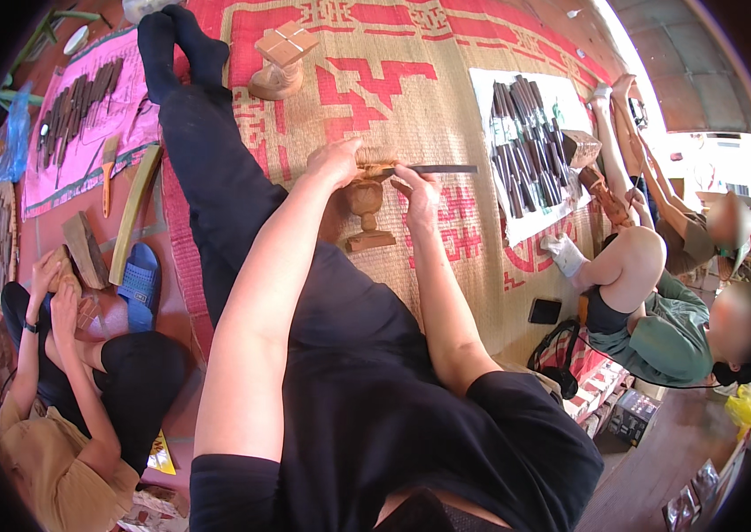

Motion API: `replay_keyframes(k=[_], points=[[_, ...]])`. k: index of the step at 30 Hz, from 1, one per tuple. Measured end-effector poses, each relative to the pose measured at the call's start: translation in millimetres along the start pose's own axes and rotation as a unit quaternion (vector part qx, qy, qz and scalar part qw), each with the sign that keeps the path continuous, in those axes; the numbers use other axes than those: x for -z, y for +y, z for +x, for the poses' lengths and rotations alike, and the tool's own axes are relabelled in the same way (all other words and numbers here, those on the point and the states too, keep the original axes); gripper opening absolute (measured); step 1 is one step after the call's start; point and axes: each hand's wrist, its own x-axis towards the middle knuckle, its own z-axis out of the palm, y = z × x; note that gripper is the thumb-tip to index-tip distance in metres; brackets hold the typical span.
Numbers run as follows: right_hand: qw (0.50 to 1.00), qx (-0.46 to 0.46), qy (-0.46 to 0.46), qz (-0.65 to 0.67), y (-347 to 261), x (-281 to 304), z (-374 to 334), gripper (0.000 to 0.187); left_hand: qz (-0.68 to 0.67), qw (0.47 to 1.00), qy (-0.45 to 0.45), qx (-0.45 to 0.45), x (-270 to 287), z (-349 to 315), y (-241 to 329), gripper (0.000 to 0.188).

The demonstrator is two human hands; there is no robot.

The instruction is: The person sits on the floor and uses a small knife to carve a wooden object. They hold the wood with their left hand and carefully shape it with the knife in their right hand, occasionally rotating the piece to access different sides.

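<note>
A brown carved wooden piece (365, 200) with a round stem and a flat square foot stands on the woven mat before me. My left hand (335, 163) is closed at its upper left side, and its fingertips are partly hidden. In my right hand (418, 193) is a dark, flat, narrow tool (446, 168), held almost level, with its inner end at the top of the wood. Whether it is a file or a chisel, I cannot tell. Farther off stands another carved wooden piece (276, 82), with a square block (287, 43) on top.
To the right, a white cloth (517, 232) carries several dark-handled tools (528, 146). On the left lie a pink cloth (83, 133) with more tools, a brush (109, 168) and a blue slipper (139, 288). People sit on both sides; a phone (545, 311) lies right.
</note>
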Motion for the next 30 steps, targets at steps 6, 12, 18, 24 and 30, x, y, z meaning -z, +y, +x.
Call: replay_keyframes(k=[6, 12, 18, 24, 30], points=[[0.995, -0.036, 0.075, 0.047, 6.6, 14.3, 18.6, 0.015, 0.004, 0.998, 0.063, -0.027, -21.3, 11.5, -13.3, 0.046], [0.998, 0.017, -0.019, -0.059, 3.5, 4.0, 8.6, 0.016, -0.001, 1.000, 0.026, -0.006, -4.3, -0.2, 1.4, 0.044], [0.998, -0.023, 0.049, 0.020, -2.7, 14.9, 17.2, 0.015, 0.006, 0.996, 0.080, -0.036, -22.4, 12.9, -15.7, 0.042], [0.997, -0.061, 0.044, 0.022, -0.8, 7.9, 15.1, 0.016, -0.003, 0.998, 0.048, -0.028, -11.7, 3.0, -4.8, 0.044], [0.999, -0.020, 0.030, -0.001, 0.0, 8.4, 12.1, 0.012, 0.018, 0.998, 0.047, -0.033, -16.1, 10.5, -12.4, 0.043]])
